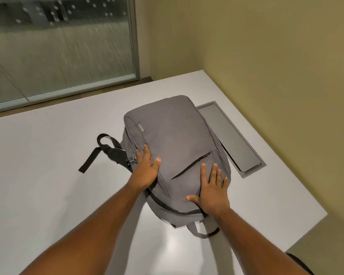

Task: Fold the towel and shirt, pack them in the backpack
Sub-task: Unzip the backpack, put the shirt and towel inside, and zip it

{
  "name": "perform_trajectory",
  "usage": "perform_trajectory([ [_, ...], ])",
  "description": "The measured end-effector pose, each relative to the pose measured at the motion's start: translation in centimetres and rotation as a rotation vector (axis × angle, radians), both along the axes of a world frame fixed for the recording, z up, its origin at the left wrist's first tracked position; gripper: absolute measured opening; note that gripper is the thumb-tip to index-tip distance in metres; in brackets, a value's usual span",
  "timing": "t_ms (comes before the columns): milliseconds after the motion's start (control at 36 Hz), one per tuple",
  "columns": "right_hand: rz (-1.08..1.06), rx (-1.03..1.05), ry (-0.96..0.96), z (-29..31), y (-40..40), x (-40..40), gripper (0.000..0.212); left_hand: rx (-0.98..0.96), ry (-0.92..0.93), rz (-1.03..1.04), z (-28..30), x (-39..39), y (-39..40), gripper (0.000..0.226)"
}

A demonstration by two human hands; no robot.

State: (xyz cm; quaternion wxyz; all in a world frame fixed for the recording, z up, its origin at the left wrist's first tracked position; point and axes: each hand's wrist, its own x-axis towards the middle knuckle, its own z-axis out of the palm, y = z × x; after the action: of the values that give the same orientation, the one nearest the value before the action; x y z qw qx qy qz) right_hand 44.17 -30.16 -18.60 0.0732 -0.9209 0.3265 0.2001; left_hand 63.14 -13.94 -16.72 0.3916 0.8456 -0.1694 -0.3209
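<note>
Backpack zipped, near table right edge | left hand, right hand flat, spread | towel, shirt unseen | step: likely final; next: confirm contents.

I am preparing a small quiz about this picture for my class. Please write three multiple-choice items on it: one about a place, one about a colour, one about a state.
1. Where does the backpack lie?
A. on the floor
B. on the white table
C. on a chair

2. What colour is the backpack?
A. grey
B. red
C. blue

3. How is the right hand?
A. closed in a fist
B. lifted in the air
C. flat and open on the backpack

Answers:
1 B, the bag rests on the tabletop beside a grey panel.
2 A, its fabric is grey with black zips.
3 C, the fingers are spread on the fabric; the left hand also rests on the bag.
</note>
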Motion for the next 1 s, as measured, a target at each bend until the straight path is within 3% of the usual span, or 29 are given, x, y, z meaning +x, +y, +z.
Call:
perform_trajectory([
  [611,-0.119,-0.069,0.033,-0.3,-18.4,-2.0,0.128,-0.060,0.039,-0.156,-0.8,-0.4,-19.8,0.082],
  [833,-0.161,-0.051,0.000,-0.5,-22.2,-3.2,0.129,-0.065,0.058,-0.187,-1.0,-1.1,-23.6,0.085],
  [1000,-0.204,-0.042,-0.029,-0.1,-22.3,-3.8,0.118,-0.035,0.047,-0.216,-1.0,-1.1,-24.5,0.087],
])
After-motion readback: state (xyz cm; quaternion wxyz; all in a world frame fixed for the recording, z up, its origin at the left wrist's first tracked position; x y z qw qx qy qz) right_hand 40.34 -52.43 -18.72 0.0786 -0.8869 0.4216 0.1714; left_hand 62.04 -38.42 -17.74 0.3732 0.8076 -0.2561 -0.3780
